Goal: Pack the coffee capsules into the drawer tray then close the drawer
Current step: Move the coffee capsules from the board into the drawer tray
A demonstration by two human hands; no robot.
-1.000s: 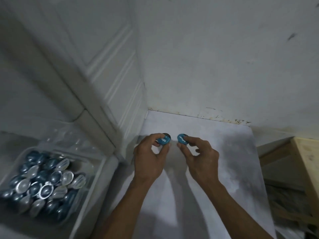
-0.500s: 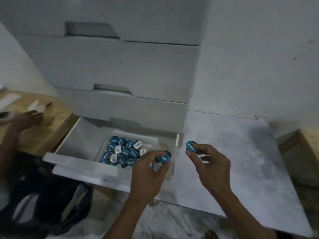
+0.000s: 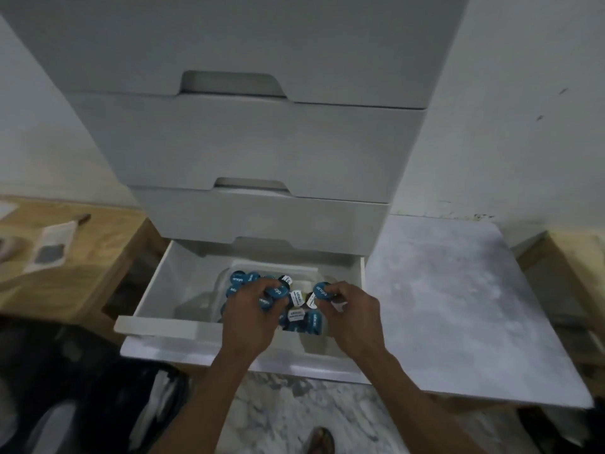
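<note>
The bottom drawer [image 3: 157, 326] of a white drawer unit [image 3: 248, 152] stands pulled out. Inside it a clear tray [image 3: 304, 270] holds several blue-lidded coffee capsules [image 3: 236, 279], a few with white labels. My left hand [image 3: 248, 316] hovers over the tray's middle, pinching one blue capsule [image 3: 274, 291] between thumb and fingers. My right hand [image 3: 352, 317] is over the tray's right side, gripping another blue capsule [image 3: 321, 290] at its fingertips. Both hands hide part of the pile.
A white marbled board [image 3: 458, 306] lies to the right of the drawer. Wooden surfaces sit at the left [image 3: 65, 263] and far right [image 3: 569, 257]. A dark bag [image 3: 65, 388] lies on the floor at lower left. A foot [image 3: 322, 442] shows at the bottom.
Both hands have carried their capsules left from the marbled board and down over the tray in the open drawer. The view has swung to face the drawer unit.
</note>
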